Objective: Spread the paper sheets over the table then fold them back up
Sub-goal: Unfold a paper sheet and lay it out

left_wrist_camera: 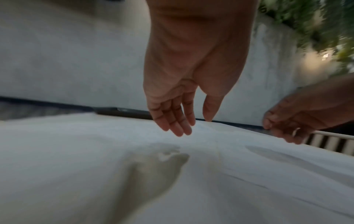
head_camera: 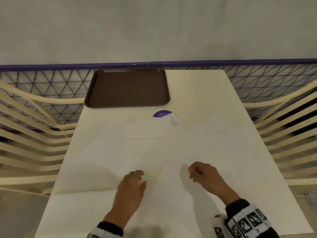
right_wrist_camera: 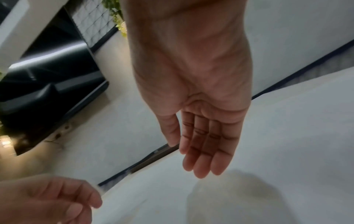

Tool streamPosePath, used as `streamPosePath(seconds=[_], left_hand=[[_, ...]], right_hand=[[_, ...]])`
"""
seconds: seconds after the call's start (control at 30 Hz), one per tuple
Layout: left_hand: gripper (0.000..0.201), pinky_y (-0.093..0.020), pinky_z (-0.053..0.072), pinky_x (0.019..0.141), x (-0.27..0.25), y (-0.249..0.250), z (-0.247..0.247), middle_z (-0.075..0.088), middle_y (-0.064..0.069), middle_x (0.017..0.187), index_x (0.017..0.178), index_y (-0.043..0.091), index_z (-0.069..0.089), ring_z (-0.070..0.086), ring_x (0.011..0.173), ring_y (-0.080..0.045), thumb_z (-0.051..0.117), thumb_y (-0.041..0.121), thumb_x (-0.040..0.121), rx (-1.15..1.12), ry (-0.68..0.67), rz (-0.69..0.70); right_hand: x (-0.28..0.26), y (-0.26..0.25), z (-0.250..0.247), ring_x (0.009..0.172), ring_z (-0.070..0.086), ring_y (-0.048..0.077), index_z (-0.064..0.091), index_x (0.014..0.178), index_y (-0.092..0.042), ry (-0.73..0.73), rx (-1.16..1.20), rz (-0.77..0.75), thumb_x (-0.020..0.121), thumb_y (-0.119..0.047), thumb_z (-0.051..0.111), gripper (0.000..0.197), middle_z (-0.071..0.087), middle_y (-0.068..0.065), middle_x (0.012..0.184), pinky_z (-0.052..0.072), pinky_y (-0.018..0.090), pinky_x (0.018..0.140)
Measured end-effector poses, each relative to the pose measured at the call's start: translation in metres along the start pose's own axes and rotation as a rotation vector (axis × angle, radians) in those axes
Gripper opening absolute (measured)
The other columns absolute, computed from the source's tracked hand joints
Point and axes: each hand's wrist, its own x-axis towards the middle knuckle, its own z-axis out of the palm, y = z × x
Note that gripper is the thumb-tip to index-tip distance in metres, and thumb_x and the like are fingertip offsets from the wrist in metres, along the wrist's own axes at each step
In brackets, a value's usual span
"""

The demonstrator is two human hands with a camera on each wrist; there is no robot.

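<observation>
Sheets (head_camera: 154, 152) lie spread flat over the table (head_camera: 205, 86), directly beneath both hands; left hand (head_camera: 130, 191) hovers with relaxed, empty fingers; right hand (head_camera: 207, 177), loosely curled and empty, is nearer the seam between sheets.

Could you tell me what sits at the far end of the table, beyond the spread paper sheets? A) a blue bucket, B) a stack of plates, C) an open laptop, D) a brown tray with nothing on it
D: a brown tray with nothing on it lies at the table's far edge, past the paper sheets.
</observation>
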Motion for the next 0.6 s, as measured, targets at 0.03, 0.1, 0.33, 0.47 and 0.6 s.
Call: streamPosePath(seconds=[0.03,0.1,0.33,0.47,0.6], left_hand=[[0.032,-0.035,0.047,0.090,0.005,0.011,0.015,0.062,-0.006,0.106,0.119,0.014,0.057,0.060,0.101,-0.023,0.058,0.023,0.088,0.010,-0.070,-0.021],[0.045,-0.030,0.043,0.096,0.015,0.030,0.036,0.053,-0.008,0.122,0.135,0.015,0.041,0.052,0.113,-0.021,0.051,0.028,0.093,0.065,-0.160,-0.078],[0.031,-0.029,0.048,0.082,0.029,0.066,0.051,0.063,-0.005,0.113,0.117,0.013,0.049,0.060,0.101,-0.021,0.057,0.025,0.090,0.082,-0.154,-0.204],[0.020,-0.022,0.043,0.071,0.025,0.083,0.027,0.064,0.007,0.098,0.105,0.022,0.062,0.060,0.089,-0.013,0.057,0.033,0.089,0.175,-0.047,-0.061],[0.024,-0.022,0.040,0.072,0.024,0.100,0.006,0.068,0.008,0.102,0.111,0.028,0.065,0.062,0.095,-0.014,0.050,0.035,0.094,0.225,0.020,0.086]], right_hand=[[-0.001,0.009,-0.010,0.050,0.057,-0.004,0.062,0.079,-0.015,0.031,-0.006,0.024,0.083,0.007,0.047,0.027,0.065,-0.001,0.070,0.042,0.006,0.052],[-0.002,0.026,-0.023,0.054,0.058,0.001,0.062,0.078,-0.016,0.064,-0.024,0.062,0.085,0.001,0.050,0.022,0.066,-0.001,0.072,0.042,0.006,0.053],[-0.004,0.057,-0.034,0.069,0.053,0.005,0.055,0.074,-0.029,0.001,-0.196,0.100,0.087,-0.015,0.057,0.020,0.060,-0.008,0.076,0.039,0.010,0.060],[-0.005,0.033,-0.040,0.091,0.048,0.003,0.055,0.101,-0.031,0.076,-0.285,-0.122,0.087,-0.015,0.060,0.022,0.056,-0.011,0.106,0.035,0.010,0.077],[0.007,-0.013,-0.038,0.130,0.033,0.012,0.045,0.133,-0.029,0.124,-0.534,-0.559,0.085,-0.013,0.060,0.053,0.040,-0.010,0.140,0.029,0.024,0.103]])
